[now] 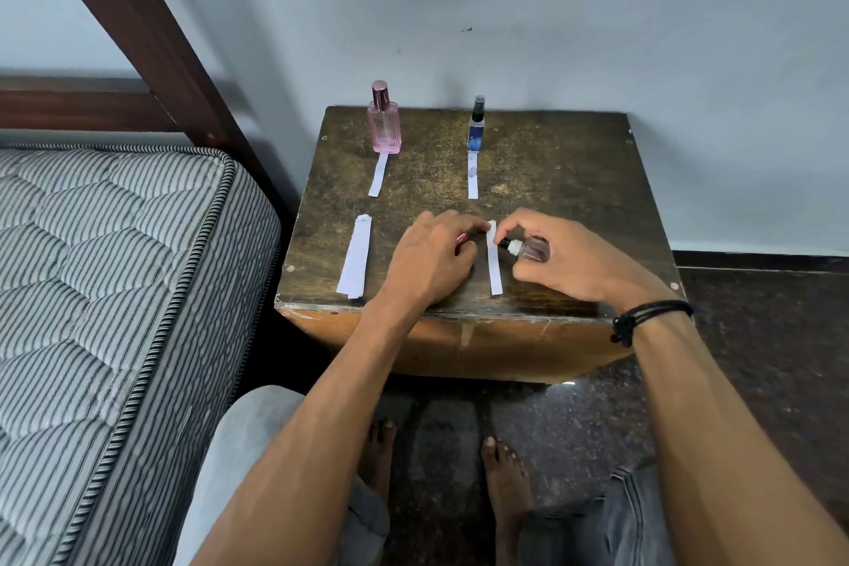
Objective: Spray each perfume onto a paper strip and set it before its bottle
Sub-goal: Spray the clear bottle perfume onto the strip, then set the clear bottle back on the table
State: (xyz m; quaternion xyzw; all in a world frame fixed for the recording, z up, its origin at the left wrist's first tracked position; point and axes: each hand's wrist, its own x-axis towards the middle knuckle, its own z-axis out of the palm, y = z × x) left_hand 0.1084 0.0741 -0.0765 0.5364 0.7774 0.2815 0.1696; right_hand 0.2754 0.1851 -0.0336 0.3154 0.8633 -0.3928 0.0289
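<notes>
The person is wearing a black cord bracelet on the right wrist and grey trousers, bare feet showing at six o'clock.

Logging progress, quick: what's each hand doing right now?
Left hand: closed, pinching the top of a paper strip.
Right hand: closed around a small clear bottle, nozzle toward that strip.
</notes>
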